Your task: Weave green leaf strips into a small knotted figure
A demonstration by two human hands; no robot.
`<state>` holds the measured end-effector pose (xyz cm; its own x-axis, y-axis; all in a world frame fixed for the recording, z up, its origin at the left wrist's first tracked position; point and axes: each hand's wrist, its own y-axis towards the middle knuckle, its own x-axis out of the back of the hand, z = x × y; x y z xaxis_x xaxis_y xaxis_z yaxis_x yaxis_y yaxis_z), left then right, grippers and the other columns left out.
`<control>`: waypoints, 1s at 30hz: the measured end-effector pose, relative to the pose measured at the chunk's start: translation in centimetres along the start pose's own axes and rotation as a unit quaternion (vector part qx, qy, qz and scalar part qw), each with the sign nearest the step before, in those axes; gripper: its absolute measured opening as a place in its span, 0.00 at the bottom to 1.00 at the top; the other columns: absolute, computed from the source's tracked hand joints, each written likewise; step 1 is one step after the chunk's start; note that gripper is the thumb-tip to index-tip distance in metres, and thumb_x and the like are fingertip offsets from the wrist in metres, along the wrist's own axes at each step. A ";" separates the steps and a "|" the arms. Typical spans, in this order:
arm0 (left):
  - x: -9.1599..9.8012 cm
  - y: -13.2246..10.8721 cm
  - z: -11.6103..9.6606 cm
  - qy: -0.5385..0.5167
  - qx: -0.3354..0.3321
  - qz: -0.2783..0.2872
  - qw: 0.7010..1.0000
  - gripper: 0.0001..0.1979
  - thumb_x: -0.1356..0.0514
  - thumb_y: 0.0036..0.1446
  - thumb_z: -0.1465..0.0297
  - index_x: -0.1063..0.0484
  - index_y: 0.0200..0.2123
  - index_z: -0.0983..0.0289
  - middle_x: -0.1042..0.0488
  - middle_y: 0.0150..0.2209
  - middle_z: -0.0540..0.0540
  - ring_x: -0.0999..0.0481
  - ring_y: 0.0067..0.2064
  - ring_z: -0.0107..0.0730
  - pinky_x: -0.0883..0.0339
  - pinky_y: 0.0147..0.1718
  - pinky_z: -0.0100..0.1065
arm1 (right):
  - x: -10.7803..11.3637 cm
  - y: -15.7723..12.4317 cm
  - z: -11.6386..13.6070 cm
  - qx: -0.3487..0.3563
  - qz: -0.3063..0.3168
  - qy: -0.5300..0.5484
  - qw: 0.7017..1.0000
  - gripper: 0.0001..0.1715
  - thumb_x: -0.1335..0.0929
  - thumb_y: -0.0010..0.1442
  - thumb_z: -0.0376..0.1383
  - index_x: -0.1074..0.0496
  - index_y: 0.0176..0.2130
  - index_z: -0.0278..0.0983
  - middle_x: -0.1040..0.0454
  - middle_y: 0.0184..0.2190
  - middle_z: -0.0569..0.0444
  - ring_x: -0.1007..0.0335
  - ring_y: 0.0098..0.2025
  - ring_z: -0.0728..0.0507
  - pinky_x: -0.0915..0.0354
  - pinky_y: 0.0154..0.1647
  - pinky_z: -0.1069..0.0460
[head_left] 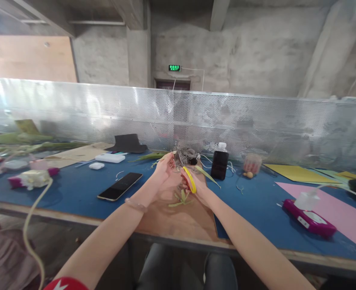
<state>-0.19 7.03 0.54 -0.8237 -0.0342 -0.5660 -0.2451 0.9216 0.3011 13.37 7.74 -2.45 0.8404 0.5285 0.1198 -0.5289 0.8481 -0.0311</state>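
We can read one piece of writing clearly: the green exit sign (174,68) on the concrete wall, with Chinese characters above the word EXIT. Below it, behind the table, runs a perforated metal screen (105,105).

At the middle of the blue table (78,205), we see both hands close together over a brown board (184,226). The right hand (193,186) is closed around the scissors (190,180) by their yellow and red handle; we cannot tell how far the blades stand apart. The left hand (166,164) is just ahead and to the left, its fingers drawn in narrow — what they pinch, if anything, we cannot make out. Green clippings (181,199) lie on the board, nearer to us than the scissors, and a longer green strip (208,176) lies to the right, just beyond the right hand. Past the fingers sits a tangle of grey cord (189,155).

A dark phone (219,165) stands upright in front of a clear bottle (222,146); we find no readable brand on either. Another phone (120,186) lies flat on the left — its screen is too small to read. At the lower left, a red sleeve (65,284) bears part of a white, pointed mark.
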 end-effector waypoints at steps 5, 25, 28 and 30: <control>-0.2 -0.3 0.1 0.008 0.006 0.015 1.000 0.13 0.45 0.57 0.69 0.35 0.45 0.66 0.31 0.44 0.57 0.28 0.40 0.34 0.31 0.36 0.39 | -0.1 0.3 0.2 -0.022 -0.010 0.002 1.000 0.15 0.38 0.61 0.38 0.35 0.46 0.33 0.31 0.40 0.50 0.32 0.36 0.48 0.32 0.33 0.50; -0.1 -0.4 0.2 0.017 0.022 0.031 0.999 0.11 0.46 0.58 0.69 0.34 0.43 0.67 0.30 0.39 0.55 0.28 0.35 0.30 0.30 0.32 0.35 | -0.1 0.9 -0.7 -0.013 -0.034 0.020 0.999 0.15 0.38 0.61 0.38 0.36 0.46 0.33 0.31 0.40 0.51 0.31 0.35 0.48 0.32 0.33 0.50; 0.0 -0.4 0.3 0.017 0.023 0.032 0.999 0.11 0.46 0.58 0.69 0.34 0.43 0.67 0.30 0.40 0.55 0.28 0.36 0.31 0.30 0.32 0.36 | -0.2 0.6 -0.5 -0.013 -0.035 0.022 0.999 0.16 0.38 0.61 0.39 0.36 0.47 0.33 0.31 0.41 0.50 0.31 0.36 0.47 0.32 0.34 0.49; 0.1 -0.4 0.3 0.018 0.024 0.031 0.999 0.12 0.46 0.58 0.69 0.34 0.44 0.67 0.30 0.41 0.56 0.28 0.37 0.32 0.31 0.34 0.37 | -0.2 0.5 -0.3 -0.014 -0.037 0.023 0.999 0.16 0.38 0.61 0.39 0.36 0.47 0.33 0.32 0.42 0.50 0.32 0.38 0.46 0.33 0.36 0.48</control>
<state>-0.01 6.81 0.12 -0.8546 0.0109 -0.5192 -0.1687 0.9397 0.2974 12.94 8.03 -2.82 0.8819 0.4651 0.0767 -0.4623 0.8852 -0.0518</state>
